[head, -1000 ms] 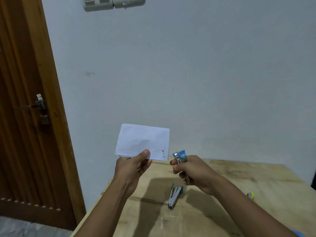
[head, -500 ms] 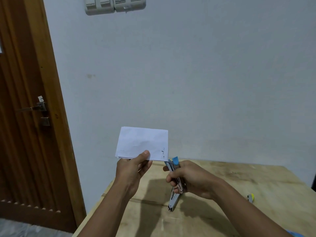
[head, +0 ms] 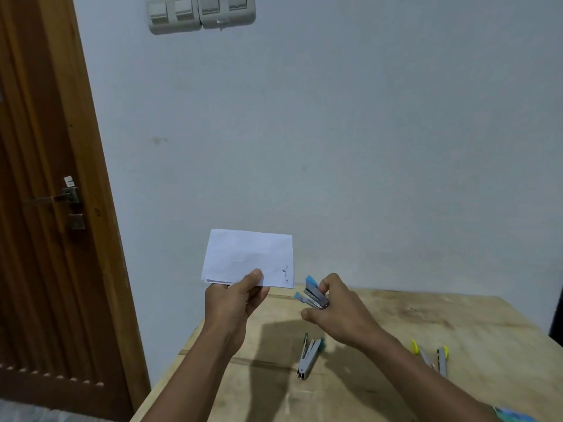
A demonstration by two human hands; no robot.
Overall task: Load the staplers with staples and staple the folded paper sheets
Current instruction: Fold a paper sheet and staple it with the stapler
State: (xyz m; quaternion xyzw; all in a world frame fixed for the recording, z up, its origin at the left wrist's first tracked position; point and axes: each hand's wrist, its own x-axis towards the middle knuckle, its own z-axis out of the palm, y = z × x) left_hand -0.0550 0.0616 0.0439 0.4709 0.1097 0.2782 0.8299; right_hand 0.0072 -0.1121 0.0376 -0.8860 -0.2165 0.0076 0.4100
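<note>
White folded paper sheets point(head: 248, 257), light and floppy, are pinched at the lower edge by the left hand point(head: 234, 300). At 4 o'clock, just beside them, the right hand point(head: 338, 309) grips a small, stiff blue stapler point(head: 313, 295); I think it is best squeezed near its rear.

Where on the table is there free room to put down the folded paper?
The table is bare at its far right, between the wall and the yellow-ended staplers. Another bare patch lies at the near edge, between the two forearms, on the near side of the lying stapler. It is crowded where the right forearm crosses beside those staplers.
</note>
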